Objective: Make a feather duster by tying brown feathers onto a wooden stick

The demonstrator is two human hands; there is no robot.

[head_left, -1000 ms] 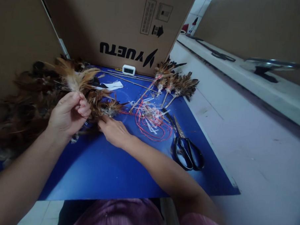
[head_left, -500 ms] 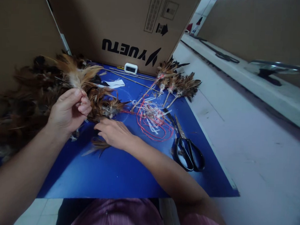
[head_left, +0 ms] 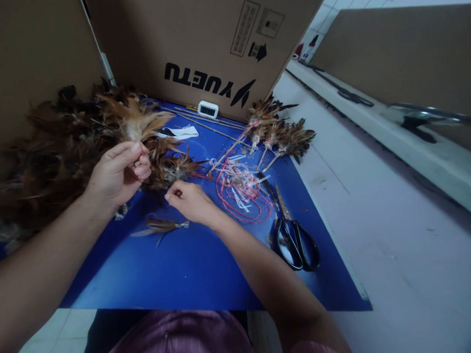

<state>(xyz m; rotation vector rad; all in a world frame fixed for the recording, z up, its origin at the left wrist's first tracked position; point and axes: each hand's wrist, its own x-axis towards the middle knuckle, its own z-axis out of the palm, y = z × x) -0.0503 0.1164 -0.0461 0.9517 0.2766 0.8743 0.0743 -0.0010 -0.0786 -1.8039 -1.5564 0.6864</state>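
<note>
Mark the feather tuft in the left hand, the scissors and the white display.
Feather tuft (head_left: 135, 123): head view, middle of its plumes.
Scissors (head_left: 287, 217): head view, where blades meet handles.
White display (head_left: 207, 111): head view, its dark screen.

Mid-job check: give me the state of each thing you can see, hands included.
Left hand: pinching a feather tuft
Right hand: fingers curled, inside hidden
Small feather bundle: lying on the blue surface
Feather pile: heaped
Scissors: lying down, in neither hand
Red cord: loosely looped
White strips: tangled
White display device: standing, reading illegible
Cardboard box: lettering upside down
</note>
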